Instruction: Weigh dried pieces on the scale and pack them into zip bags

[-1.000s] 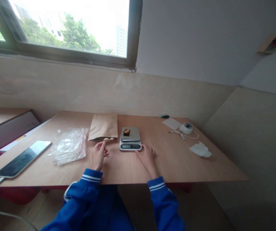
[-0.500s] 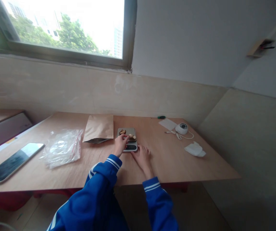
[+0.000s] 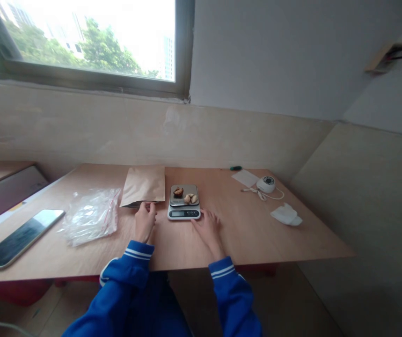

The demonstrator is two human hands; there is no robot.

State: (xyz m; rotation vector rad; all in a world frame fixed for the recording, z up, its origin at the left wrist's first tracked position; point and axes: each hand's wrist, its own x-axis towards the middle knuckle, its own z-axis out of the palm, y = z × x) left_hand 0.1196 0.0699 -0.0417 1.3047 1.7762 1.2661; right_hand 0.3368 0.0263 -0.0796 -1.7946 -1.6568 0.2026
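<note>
Head view: your left hand (image 3: 145,221) back at paper bag's (image 3: 144,183) mouth, fingers curled, can't tell if gripping. Pale pieces (image 3: 190,199) now beside brown piece (image 3: 178,192), both loading scale (image 3: 177,201). Right hand (image 3: 208,229) unclenched, touching scale corner.

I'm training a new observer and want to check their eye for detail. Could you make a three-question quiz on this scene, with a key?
1. What lies between the phone and the brown paper bag?
2. Fill the gap: on the scale, the dark brown piece lies to the ____ of the pale pieces, as seen in the picture.
3. True or false: the left hand is over the scale's plate.

Key:
1. The clear plastic bags.
2. Left.
3. False; it is at the open edge of the brown paper bag.
</note>
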